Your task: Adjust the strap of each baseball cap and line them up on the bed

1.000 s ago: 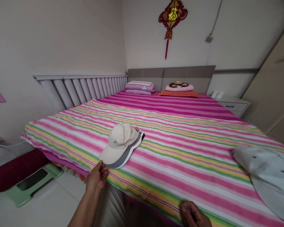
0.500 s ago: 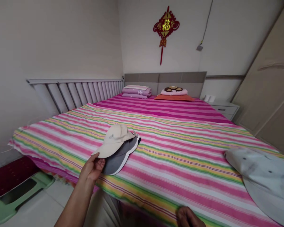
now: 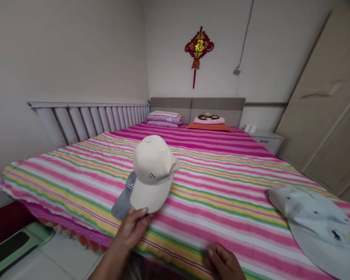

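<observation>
My left hand (image 3: 135, 227) pinches the brim of a beige baseball cap (image 3: 153, 159), which bears a small dark logo and is tilted with its crown up. Behind it, partly covered, is a grey cap (image 3: 122, 204) with pale lettering; whether the two touch I cannot tell. My right hand (image 3: 223, 260) is low over the bed's near side, fingers curled and nothing visible in them. Farther right a pale cap (image 3: 315, 217) with a small dark emblem lies on the striped bedspread (image 3: 216, 217).
Folded purple bedding (image 3: 165, 119) and a pink folded item (image 3: 209, 121) on an orange one sit by the headboard (image 3: 218, 105). A radiator (image 3: 90, 118) runs along the left wall. A green stool (image 3: 32, 241) stands on the floor, lower left. At back right is a white nightstand (image 3: 266, 140).
My left hand has moved right with the beige cap, raising and turning it. More of the grey cap now shows on its left side. My right hand stays low, fingers still curled.
</observation>
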`<state>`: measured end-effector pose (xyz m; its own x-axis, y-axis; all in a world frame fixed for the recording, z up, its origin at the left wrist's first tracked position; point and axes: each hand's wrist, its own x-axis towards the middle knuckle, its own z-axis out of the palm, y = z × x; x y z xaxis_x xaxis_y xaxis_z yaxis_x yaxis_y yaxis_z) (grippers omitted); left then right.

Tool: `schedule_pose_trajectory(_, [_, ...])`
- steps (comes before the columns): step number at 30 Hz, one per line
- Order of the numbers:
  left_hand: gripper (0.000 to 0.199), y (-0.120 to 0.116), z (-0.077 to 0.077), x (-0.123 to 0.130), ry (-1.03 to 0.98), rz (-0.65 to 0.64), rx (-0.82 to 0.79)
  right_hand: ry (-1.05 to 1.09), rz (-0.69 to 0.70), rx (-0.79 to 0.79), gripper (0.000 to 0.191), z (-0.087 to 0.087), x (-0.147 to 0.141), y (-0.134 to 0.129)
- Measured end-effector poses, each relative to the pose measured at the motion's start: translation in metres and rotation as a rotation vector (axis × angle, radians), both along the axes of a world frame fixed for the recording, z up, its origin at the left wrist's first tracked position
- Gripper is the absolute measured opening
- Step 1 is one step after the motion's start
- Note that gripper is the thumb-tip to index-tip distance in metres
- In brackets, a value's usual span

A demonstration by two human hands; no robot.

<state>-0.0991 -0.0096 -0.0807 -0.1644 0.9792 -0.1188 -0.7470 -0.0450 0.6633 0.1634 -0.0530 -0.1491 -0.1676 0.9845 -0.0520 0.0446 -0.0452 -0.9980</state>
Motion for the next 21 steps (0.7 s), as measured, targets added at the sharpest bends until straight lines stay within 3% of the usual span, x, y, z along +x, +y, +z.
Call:
schedule_pose_trajectory(3, [0.054,-0.019,-0.025,0.031,-0.054,-0.223,-0.013,0.316,0.047,-0.076,0.042,0.045,-0.005,0.015])
schedule_pose_trajectory(6, [0.045,-0.037,-0.054,0.059,-0.110,-0.426,-0.022,0.736,0.188,-0.197,0.051,0.079,-0.011,0.031])
schedule_pose_trajectory(8, [0.041,-0.045,-0.069,0.072,-0.120,-0.496,-0.005,0.965,0.085,-0.205,0.040,0.092,-0.013,0.039])
schedule_pose_trajectory(10, [0.040,-0.050,-0.080,0.078,-0.117,-0.534,0.014,1.081,-0.020,-0.190,0.027,0.099,-0.013,0.045])
schedule_pose_trajectory(13, [0.041,-0.053,-0.087,0.079,-0.114,-0.554,0.044,1.077,-0.094,-0.133,0.013,0.102,-0.009,0.045])
schedule_pose_trajectory(16, [0.042,-0.050,-0.089,0.074,-0.137,-0.594,0.041,1.016,-0.095,-0.103,0.014,0.102,-0.002,0.039])
schedule_pose_trajectory(21, [0.019,-0.031,-0.088,0.059,-0.227,-0.554,-0.113,1.005,-0.120,-0.096,0.016,0.096,0.014,0.029])
